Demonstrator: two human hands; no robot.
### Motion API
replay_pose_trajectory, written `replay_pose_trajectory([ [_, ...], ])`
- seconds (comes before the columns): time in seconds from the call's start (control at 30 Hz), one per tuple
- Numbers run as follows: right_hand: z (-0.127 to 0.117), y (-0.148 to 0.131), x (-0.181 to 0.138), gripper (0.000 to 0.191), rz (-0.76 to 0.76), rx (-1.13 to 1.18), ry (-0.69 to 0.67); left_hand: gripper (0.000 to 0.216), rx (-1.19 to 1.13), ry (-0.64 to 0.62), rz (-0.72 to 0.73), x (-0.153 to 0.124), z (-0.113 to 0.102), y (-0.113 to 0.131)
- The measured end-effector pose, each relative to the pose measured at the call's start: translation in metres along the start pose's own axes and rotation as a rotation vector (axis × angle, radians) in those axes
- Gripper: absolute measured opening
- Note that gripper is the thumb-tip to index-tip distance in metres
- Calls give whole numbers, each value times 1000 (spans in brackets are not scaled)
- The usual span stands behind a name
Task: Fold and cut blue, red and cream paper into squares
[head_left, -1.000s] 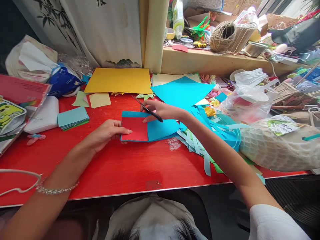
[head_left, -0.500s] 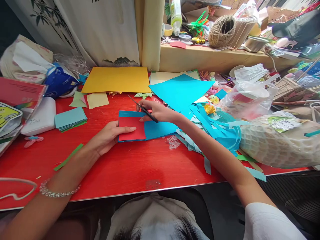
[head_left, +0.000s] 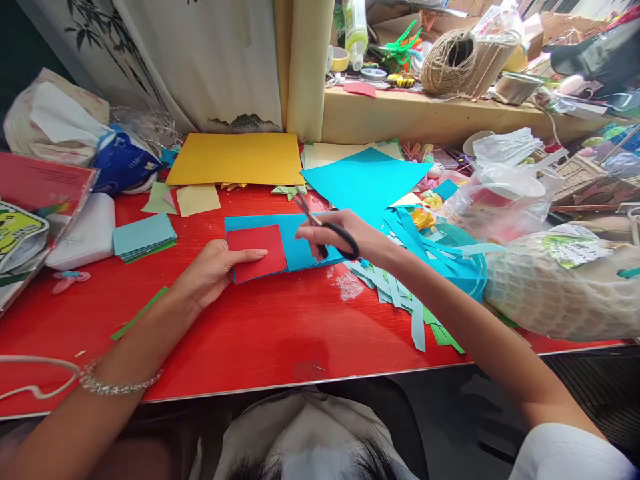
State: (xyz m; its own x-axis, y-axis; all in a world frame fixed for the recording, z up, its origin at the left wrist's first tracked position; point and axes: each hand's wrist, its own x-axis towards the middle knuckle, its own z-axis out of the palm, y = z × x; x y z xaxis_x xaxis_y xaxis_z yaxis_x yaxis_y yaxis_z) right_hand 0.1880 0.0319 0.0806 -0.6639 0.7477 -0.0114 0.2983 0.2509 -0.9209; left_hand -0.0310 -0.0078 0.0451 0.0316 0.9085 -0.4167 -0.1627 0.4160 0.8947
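My left hand (head_left: 213, 270) pinches the left edge of a red paper rectangle (head_left: 260, 250) laid over a longer blue paper sheet (head_left: 290, 230), its thumb flat on the red. Black-handled scissors (head_left: 345, 240) are in my right hand (head_left: 345, 233), whose fingers curl round the handles. Their blades are parted a little and point up and away, above the blue sheet's far edge. Part of the blue sheet is hidden under the red paper and my right hand.
A yellow sheet (head_left: 235, 160) and a large blue sheet (head_left: 367, 180) lie at the back. Blue strips (head_left: 435, 260) pile up on the right beside a netted bag (head_left: 560, 287). A stack of pale blue cards (head_left: 144, 235) and a white box (head_left: 83, 233) stand left.
My right hand with the scissors has moved right, off the red paper, and the scissors have turned and opened slightly. The red and blue papers have shifted a little left and tilted.
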Motion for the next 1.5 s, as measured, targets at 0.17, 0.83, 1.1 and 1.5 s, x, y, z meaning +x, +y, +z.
replay_pose_trajectory([
  [0.17, 16, 16, -13, 55, 238, 198, -228, 24, -34, 35, 11, -1, 0, 3],
  [0.83, 24, 16, -21, 55, 234, 407, -335, 10, -187, 68, -20, -10, 9, 8],
  [1.1, 31, 20, -22, 57, 225, 426, -296, 12, -152, -5, -21, -12, 14, 3],
  [1.5, 45, 16, -21, 60, 204, 375, -73, 16, -20, 58, 129, -22, 21, -3],
])
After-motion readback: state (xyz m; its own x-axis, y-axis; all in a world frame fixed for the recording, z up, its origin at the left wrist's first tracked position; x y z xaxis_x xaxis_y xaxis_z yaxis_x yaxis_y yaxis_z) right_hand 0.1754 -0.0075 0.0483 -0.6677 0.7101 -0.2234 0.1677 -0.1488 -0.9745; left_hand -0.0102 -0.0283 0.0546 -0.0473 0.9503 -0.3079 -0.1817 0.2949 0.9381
